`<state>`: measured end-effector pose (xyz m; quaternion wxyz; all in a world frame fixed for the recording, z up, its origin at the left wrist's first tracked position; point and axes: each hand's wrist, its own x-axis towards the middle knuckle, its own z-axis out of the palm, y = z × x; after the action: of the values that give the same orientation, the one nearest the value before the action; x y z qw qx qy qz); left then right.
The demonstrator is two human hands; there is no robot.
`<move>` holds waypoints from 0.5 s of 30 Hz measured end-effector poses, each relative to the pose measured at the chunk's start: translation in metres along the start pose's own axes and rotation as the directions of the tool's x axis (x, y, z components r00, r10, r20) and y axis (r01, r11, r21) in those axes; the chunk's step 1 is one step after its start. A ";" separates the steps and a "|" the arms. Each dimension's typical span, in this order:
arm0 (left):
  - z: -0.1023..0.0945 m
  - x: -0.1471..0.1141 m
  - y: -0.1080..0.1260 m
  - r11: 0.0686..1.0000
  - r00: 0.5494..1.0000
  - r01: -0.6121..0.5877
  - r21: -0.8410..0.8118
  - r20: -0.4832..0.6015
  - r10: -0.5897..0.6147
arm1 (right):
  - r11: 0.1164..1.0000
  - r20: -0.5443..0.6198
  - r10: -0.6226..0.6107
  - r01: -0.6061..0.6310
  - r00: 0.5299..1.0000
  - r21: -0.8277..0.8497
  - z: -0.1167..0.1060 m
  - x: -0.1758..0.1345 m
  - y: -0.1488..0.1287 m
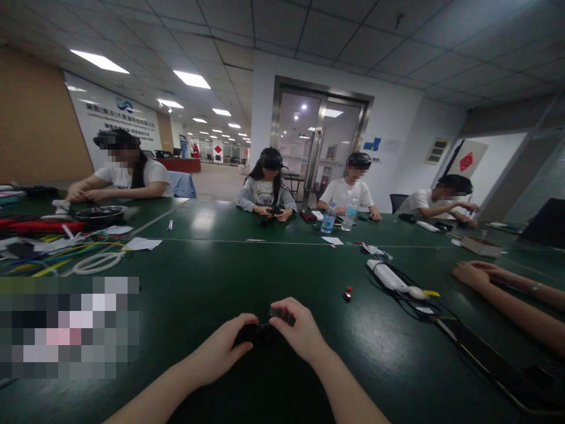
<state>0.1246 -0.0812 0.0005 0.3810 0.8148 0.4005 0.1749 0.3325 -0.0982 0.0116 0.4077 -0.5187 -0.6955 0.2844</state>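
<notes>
I hold a black gadget (259,334) ahead of me, toward the near edge of the green worktop (212,268); whether it rests there or is slightly raised, I cannot tell. My left hand (223,348) is curled round its left end, thumb on the near side. My right hand (296,331) is narrowed, thumb and forefinger pinching what seems a small dark piece (274,313) just above the gadget's right end, too blurred to name.

I judge the gadget light and stiff, its shell probably smooth and a little slippery; its ends or side edges look the best hold. The piece seems easy to drop, so a fingertip grip by its rim suits it.

Farther out, a small red-and-silver thing (348,294) lies right of my hands, then a white power strip (386,275) with black cable. A co-worker's hands (472,274) rest toward the worktop's right edge. Two water bottles (328,219) stand nearer the far edge.
</notes>
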 end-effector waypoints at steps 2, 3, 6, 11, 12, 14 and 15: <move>0.000 0.000 0.001 1.000 1.000 -0.014 0.011 -0.008 0.014 | 1.000 0.110 0.001 0.002 0.994 -0.031 0.004 -0.002 -0.002; 0.000 0.000 0.001 1.000 1.000 -0.017 0.017 -0.013 0.017 | 0.999 0.159 0.005 0.002 0.987 -0.045 0.005 -0.002 -0.003; 0.000 0.000 0.002 1.000 1.000 -0.011 0.017 -0.011 0.011 | 0.996 0.261 0.014 0.010 0.965 -0.090 0.006 -0.003 -0.001; -0.001 0.000 0.002 1.000 1.000 -0.019 0.023 0.010 0.019 | 0.991 0.307 0.041 0.001 0.951 -0.135 0.007 -0.003 0.001; -0.001 0.000 0.002 0.999 1.000 -0.023 0.029 0.006 0.023 | 0.990 0.310 0.043 0.001 0.950 -0.140 0.007 -0.003 0.001; -0.001 -0.001 0.001 0.999 1.000 -0.029 0.034 0.000 0.029 | 0.989 0.316 0.044 0.002 0.948 -0.145 0.008 -0.003 0.000; -0.002 -0.001 0.002 0.999 0.999 -0.031 0.034 0.006 0.031 | 0.989 0.319 0.045 0.002 0.947 -0.146 0.008 -0.003 0.000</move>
<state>0.1236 -0.0819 0.0030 0.3653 0.8278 0.3895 0.1717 0.3264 -0.1005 0.0068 0.2469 -0.5012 -0.7658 0.3185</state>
